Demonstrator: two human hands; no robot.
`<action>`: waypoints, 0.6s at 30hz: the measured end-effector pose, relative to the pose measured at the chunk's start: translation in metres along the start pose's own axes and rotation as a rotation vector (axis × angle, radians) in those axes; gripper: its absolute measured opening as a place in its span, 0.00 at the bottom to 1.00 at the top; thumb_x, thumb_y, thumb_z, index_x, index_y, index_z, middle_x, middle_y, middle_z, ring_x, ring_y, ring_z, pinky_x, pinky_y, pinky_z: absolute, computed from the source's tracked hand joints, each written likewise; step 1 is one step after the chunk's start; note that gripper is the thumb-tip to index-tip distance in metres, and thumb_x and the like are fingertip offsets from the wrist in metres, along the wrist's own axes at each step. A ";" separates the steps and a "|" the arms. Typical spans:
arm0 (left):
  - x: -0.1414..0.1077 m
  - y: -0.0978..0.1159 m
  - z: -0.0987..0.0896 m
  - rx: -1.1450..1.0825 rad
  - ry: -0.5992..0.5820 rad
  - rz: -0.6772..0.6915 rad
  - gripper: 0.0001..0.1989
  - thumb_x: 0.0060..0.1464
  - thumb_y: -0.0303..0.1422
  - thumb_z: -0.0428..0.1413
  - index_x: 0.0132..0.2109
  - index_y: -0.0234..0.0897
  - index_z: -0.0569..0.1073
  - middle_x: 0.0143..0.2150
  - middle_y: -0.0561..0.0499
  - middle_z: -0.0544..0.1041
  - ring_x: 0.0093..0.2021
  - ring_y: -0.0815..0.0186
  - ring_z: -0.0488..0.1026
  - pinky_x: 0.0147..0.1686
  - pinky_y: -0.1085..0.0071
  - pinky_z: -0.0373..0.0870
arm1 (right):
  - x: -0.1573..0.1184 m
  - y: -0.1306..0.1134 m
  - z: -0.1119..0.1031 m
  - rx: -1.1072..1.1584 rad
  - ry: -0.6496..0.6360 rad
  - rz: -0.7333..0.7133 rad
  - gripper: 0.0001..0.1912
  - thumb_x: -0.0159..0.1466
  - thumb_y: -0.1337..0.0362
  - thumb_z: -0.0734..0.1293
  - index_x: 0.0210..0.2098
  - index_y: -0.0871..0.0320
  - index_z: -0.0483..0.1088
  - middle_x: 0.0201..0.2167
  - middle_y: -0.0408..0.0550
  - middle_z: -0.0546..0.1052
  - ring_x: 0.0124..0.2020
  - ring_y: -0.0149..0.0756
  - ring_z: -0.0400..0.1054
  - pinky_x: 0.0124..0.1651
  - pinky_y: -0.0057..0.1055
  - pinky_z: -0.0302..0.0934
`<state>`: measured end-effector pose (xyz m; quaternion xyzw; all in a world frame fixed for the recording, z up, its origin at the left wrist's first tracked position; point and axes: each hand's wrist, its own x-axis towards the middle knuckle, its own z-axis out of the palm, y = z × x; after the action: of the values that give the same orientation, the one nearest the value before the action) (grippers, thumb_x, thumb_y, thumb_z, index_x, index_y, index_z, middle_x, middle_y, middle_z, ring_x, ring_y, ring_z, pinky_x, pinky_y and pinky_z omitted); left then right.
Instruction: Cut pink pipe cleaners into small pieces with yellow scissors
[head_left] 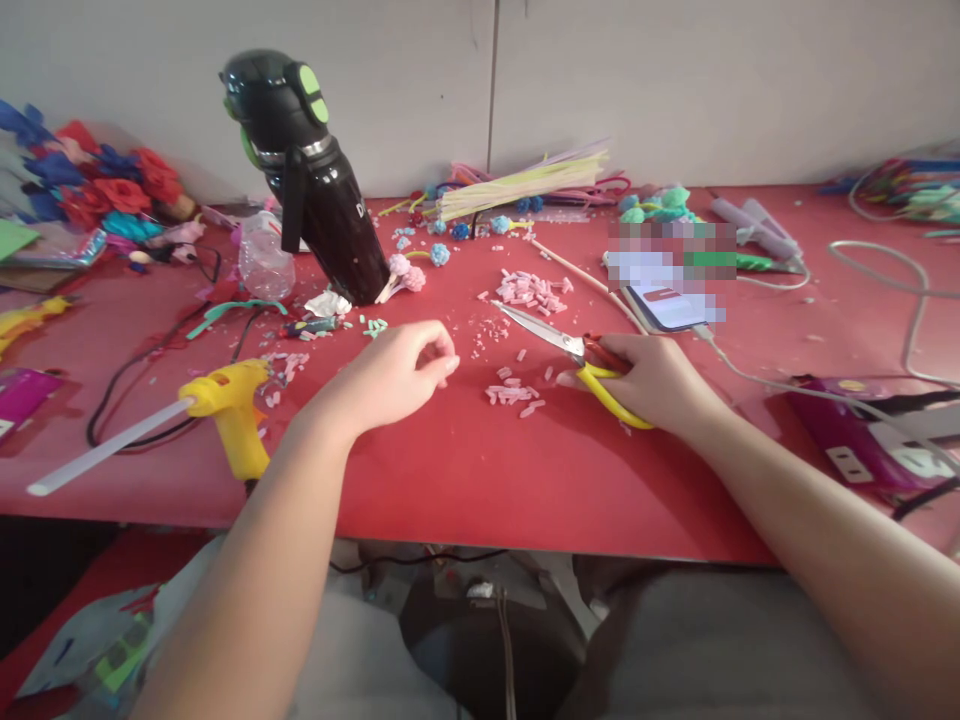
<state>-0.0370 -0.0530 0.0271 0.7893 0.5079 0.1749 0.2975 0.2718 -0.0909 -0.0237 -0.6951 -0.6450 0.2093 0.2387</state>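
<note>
My right hand (pixel 652 375) is closed round the red and yellow handles of a pair of scissors (pixel 544 333), whose blades point up and left over the red table. My left hand (pixel 412 375) hovers left of them, its fingers curled with thumb and fingertips close together; whatever is between them, if anything, is too small to make out. Beyond the scissor blades lies a pile of short pink pieces (pixel 531 290). A smaller group of pink pieces (pixel 514 391) sits between my hands, and fine pink crumbs are scattered near the scissor tips.
A black bottle (pixel 330 210) stands behind my left hand. Left of my forearm is a yellow glue gun (pixel 234 405). A phone (pixel 667 300) with a cable lies behind my right hand. Pipe cleaners (pixel 525 185) lie near the wall; a purple power strip (pixel 870 430) is at the right.
</note>
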 end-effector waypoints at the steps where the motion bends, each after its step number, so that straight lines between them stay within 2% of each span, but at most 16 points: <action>1: 0.006 -0.002 0.005 -0.106 0.043 0.024 0.06 0.65 0.34 0.60 0.37 0.40 0.73 0.33 0.49 0.83 0.34 0.62 0.82 0.34 0.69 0.73 | 0.000 0.000 0.000 0.003 -0.002 -0.001 0.41 0.48 0.24 0.72 0.23 0.51 0.52 0.21 0.39 0.52 0.27 0.32 0.47 0.27 0.34 0.46; 4: 0.023 -0.007 0.019 -0.329 0.123 0.104 0.07 0.63 0.33 0.63 0.38 0.39 0.73 0.35 0.48 0.83 0.35 0.62 0.84 0.37 0.68 0.79 | 0.000 -0.001 0.000 0.000 -0.001 -0.005 0.41 0.48 0.23 0.72 0.23 0.51 0.51 0.21 0.39 0.52 0.27 0.32 0.47 0.27 0.34 0.46; 6: 0.032 -0.011 0.026 -0.395 0.190 0.146 0.08 0.60 0.31 0.66 0.39 0.38 0.73 0.37 0.49 0.84 0.35 0.64 0.83 0.40 0.68 0.81 | -0.001 -0.001 0.001 -0.009 0.008 -0.006 0.42 0.48 0.22 0.72 0.23 0.51 0.51 0.21 0.39 0.52 0.27 0.32 0.47 0.27 0.34 0.46; 13: 0.043 -0.021 0.034 -0.289 0.321 0.235 0.06 0.62 0.35 0.68 0.42 0.37 0.83 0.42 0.45 0.88 0.43 0.59 0.85 0.49 0.63 0.83 | 0.000 0.000 0.003 -0.043 0.029 -0.018 0.43 0.49 0.22 0.71 0.22 0.52 0.50 0.21 0.38 0.51 0.26 0.31 0.46 0.26 0.33 0.46; 18: 0.048 -0.026 0.038 -0.227 0.392 0.281 0.14 0.66 0.44 0.66 0.41 0.37 0.84 0.39 0.45 0.88 0.39 0.60 0.83 0.41 0.66 0.79 | 0.001 0.002 0.004 -0.057 0.026 -0.024 0.42 0.50 0.22 0.71 0.23 0.52 0.52 0.21 0.39 0.52 0.26 0.31 0.47 0.27 0.33 0.47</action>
<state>-0.0134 -0.0130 -0.0201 0.7647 0.4184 0.4197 0.2529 0.2713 -0.0897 -0.0285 -0.6966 -0.6557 0.1788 0.2298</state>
